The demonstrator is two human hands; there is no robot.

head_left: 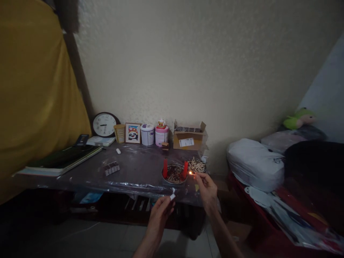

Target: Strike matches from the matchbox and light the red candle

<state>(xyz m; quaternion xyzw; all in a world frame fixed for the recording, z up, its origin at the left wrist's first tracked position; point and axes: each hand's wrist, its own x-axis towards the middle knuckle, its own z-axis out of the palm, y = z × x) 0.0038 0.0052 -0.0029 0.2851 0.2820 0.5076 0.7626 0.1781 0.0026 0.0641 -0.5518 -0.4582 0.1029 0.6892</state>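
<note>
My right hand [206, 188] pinches a lit match [191, 173], its small flame pointing left toward a red candle. Closed round a small pale box, probably a matchbox [172, 196], is my left hand [161, 210], at the table's front edge. Two red upright candles, one left [165, 168] and one right [185, 169], stand at the sides of a round dish [174, 183] holding dark bits that look like burnt matches. No flame shows on either candle. Behind my right hand, a second round dish is heaped with pale loose matches [196, 165].
A plastic-covered table [139, 168] carries a row of small boxes [111, 168], a large book [64, 159], a clock [104, 124], a framed panda picture [133, 133], two tins and an open carton [188, 140]. Bags [255, 163] are piled at right.
</note>
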